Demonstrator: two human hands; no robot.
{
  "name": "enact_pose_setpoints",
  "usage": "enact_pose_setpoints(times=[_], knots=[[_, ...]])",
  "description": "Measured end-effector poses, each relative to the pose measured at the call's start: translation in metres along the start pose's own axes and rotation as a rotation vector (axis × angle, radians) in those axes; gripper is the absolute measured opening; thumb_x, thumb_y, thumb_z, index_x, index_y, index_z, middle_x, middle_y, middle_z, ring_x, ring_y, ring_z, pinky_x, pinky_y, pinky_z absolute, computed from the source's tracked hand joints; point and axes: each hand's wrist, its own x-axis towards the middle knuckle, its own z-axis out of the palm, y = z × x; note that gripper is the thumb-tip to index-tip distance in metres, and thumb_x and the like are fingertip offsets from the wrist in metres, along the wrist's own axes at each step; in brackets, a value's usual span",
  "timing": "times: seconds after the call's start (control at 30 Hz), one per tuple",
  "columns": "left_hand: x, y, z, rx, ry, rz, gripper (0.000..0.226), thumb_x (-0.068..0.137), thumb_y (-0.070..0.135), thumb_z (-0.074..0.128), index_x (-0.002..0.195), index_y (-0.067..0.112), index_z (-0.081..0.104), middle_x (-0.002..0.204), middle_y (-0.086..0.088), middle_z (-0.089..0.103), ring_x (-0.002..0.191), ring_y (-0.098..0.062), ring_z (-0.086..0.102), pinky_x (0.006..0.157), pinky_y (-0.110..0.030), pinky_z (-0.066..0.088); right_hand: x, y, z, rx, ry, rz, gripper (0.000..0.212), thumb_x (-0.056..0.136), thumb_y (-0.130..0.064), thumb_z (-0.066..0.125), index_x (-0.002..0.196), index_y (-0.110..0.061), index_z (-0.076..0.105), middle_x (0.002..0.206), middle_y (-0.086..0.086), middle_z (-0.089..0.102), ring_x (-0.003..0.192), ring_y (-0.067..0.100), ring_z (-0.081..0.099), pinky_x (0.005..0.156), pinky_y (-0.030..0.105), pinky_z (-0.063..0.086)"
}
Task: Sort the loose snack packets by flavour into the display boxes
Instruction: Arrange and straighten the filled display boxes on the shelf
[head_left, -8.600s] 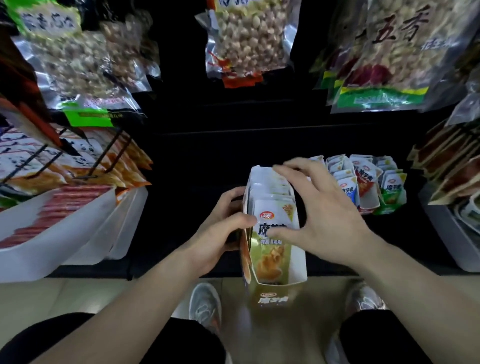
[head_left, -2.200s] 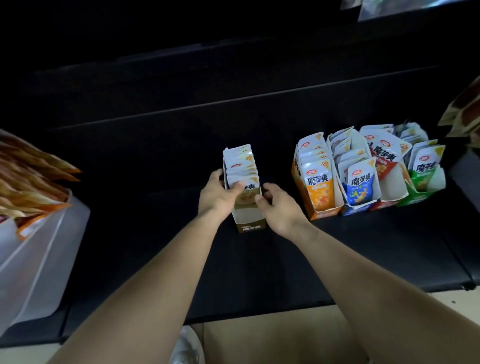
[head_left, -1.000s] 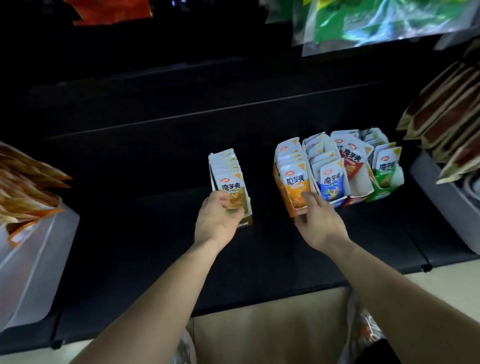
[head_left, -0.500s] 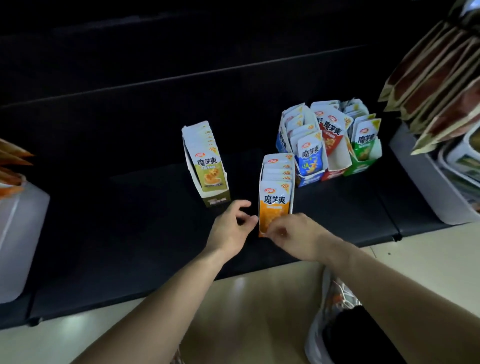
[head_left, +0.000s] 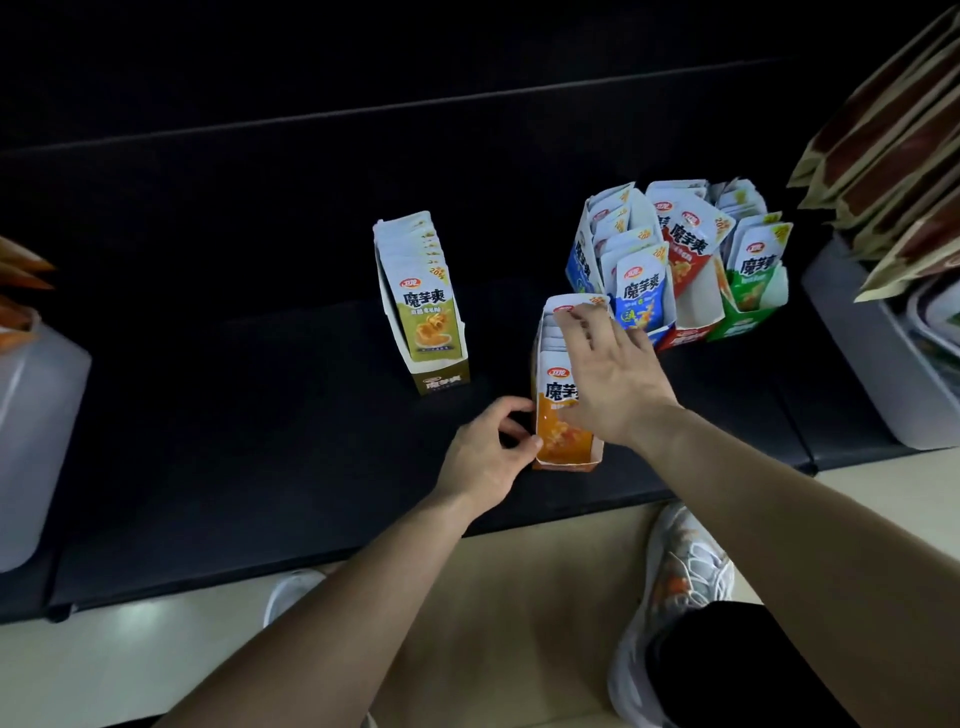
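Note:
An orange display box (head_left: 563, 452) full of orange snack packets stands near the front edge of the black shelf (head_left: 260, 426). My left hand (head_left: 488, 457) grips its front left corner between thumb and fingers. My right hand (head_left: 608, 374) lies over the top of its packets with fingers spread and fairly straight. An olive-green box (head_left: 426, 317) of packets stands apart to the left. Blue (head_left: 631, 291), red (head_left: 685, 260) and green (head_left: 753, 280) boxes stand together at the right rear.
A grey bin (head_left: 878, 353) with brown packs stands at the right. A translucent white bin (head_left: 36, 431) sits at the left edge. The shelf's front edge runs just below my hands; my shoes (head_left: 675, 597) are on the beige floor.
Over the last second the orange box came out of the row at the right toward the front edge. My right hand has risen from its front onto the packet tops; my left hand now holds its corner.

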Motion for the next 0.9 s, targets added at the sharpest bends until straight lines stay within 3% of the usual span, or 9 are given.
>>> enact_pose_setpoints(times=[0.27,0.47,0.63,0.77,0.9], knots=[[0.004,0.000,0.000,-0.059,-0.040,0.000,0.029,0.091,0.031,0.071,0.113,0.044,0.057,0.096,0.014,0.068,0.084,-0.002,0.063,0.074,-0.018,0.045,0.004,-0.001,0.001,-0.063,0.033,0.033,0.119,0.067,-0.056,0.083,0.151,-0.014,0.010,0.144,0.010,0.031,0.133,0.030,0.035,0.110,0.047,0.032],[0.005,-0.003,-0.002,-0.054,-0.041,0.005,0.028,0.092,0.033,0.070,0.114,0.043,0.057,0.097,0.015,0.067,0.085,-0.004,0.064,0.075,-0.021,0.047,0.007,-0.002,-0.007,-0.130,0.015,0.022,0.099,0.062,-0.065,0.081,0.137,-0.018,0.037,0.130,0.009,0.035,0.123,0.029,0.037,0.107,0.045,0.034],[0.007,-0.005,-0.002,-0.045,-0.029,0.009,0.029,0.091,0.035,0.070,0.116,0.043,0.058,0.097,0.014,0.068,0.083,-0.005,0.064,0.076,-0.023,0.049,0.003,-0.003,-0.011,-0.097,-0.032,-0.028,0.099,0.063,-0.062,0.082,0.136,-0.015,0.036,0.138,0.004,0.039,0.132,0.026,0.041,0.109,0.042,0.032],[0.007,-0.006,-0.002,-0.067,-0.037,0.011,0.029,0.092,0.034,0.070,0.117,0.042,0.058,0.097,0.014,0.068,0.083,-0.005,0.064,0.076,-0.023,0.049,-0.004,-0.004,-0.012,-0.040,-0.010,-0.021,0.097,0.063,-0.057,0.085,0.136,-0.017,0.036,0.149,0.008,0.022,0.130,0.031,0.043,0.111,0.043,0.034],[0.006,-0.007,-0.002,-0.063,-0.044,0.015,0.031,0.092,0.034,0.069,0.119,0.042,0.057,0.099,0.014,0.067,0.087,-0.006,0.064,0.078,-0.024,0.051,-0.004,-0.004,-0.011,-0.047,-0.016,-0.038,0.099,0.065,-0.059,0.083,0.138,-0.016,0.034,0.154,0.009,0.019,0.135,0.031,0.038,0.112,0.044,0.035]])
